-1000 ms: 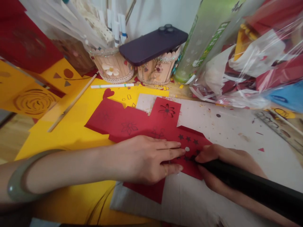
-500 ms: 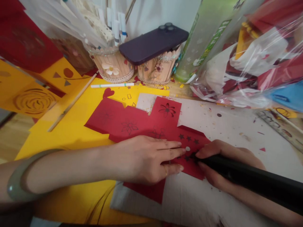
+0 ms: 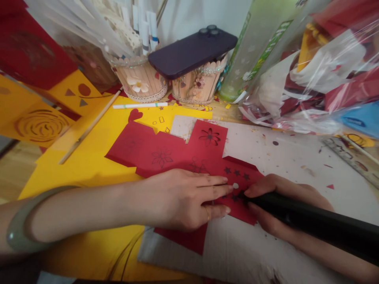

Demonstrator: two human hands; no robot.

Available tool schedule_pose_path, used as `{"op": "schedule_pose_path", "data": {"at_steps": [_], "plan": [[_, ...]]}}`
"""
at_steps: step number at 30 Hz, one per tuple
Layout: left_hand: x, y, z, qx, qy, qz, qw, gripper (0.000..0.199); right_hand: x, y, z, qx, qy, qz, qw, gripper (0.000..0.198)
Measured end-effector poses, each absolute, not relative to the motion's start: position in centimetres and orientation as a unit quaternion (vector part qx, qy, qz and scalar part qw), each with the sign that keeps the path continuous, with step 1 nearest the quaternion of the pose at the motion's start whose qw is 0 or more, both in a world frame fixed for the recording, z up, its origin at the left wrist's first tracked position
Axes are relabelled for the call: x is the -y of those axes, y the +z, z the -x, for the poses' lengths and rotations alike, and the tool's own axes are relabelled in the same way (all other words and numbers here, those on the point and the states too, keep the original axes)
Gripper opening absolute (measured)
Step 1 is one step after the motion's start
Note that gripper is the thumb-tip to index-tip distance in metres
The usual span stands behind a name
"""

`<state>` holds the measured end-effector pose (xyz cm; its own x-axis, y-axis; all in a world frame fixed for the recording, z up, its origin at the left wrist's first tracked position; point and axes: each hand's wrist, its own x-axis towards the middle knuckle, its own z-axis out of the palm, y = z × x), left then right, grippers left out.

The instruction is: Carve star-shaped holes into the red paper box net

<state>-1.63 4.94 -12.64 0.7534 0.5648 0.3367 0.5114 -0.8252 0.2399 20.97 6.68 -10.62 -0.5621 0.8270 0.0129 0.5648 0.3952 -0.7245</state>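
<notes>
My left hand (image 3: pixel 186 197) lies flat across a red paper cutout (image 3: pixel 177 144), fingers stretched out and pressing on it. Flower outlines mark its left panels, an openwork flower its upper panel, and small dark stars and a pale round hole the right panel. A thick black pen-shaped tool (image 3: pixel 314 219) is pinched in my right hand (image 3: pixel 284 189). Its tip meets the red paper by the lower row of stars, just right of my left fingertips; the very point is hard to make out. Under the red paper lie a pale, scuffed board (image 3: pixel 296 157) and yellow paper (image 3: pixel 97 165).
Behind stand two wooden-stick pots (image 3: pixel 142 81), a dark phone (image 3: pixel 192 53) resting across the right one. A green bottle (image 3: pixel 251 51) and a clear bag of scraps (image 3: pixel 319 79) are at back right. A wooden stick (image 3: pixel 91 124) and white marker (image 3: pixel 140 105) lie on the left.
The view has shifted very slightly. Both hands, the black tool and the red paper keep practically the same places.
</notes>
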Motion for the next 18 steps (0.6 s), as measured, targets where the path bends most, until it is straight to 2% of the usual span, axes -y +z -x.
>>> {"op": "schedule_pose_path", "data": {"at_steps": [7,15,18], "plan": [[-4.99,-12.38,1.57,-0.291,0.197,-0.935,0.056,0.037,-6.68,-10.43,-21.37,0.807,0.355,0.442,0.166,0.003],[-4.89,-12.47,1.63,-0.29,0.192,-0.936,0.052,0.035,-6.63,-10.55,-21.0,0.804,0.363,0.435,0.181,0.01],[-4.83,-12.44,1.67,-0.29,0.182,-0.937,0.061,0.035,-6.72,-10.58,-21.04,0.801,0.376,0.431,0.177,0.007]]}}
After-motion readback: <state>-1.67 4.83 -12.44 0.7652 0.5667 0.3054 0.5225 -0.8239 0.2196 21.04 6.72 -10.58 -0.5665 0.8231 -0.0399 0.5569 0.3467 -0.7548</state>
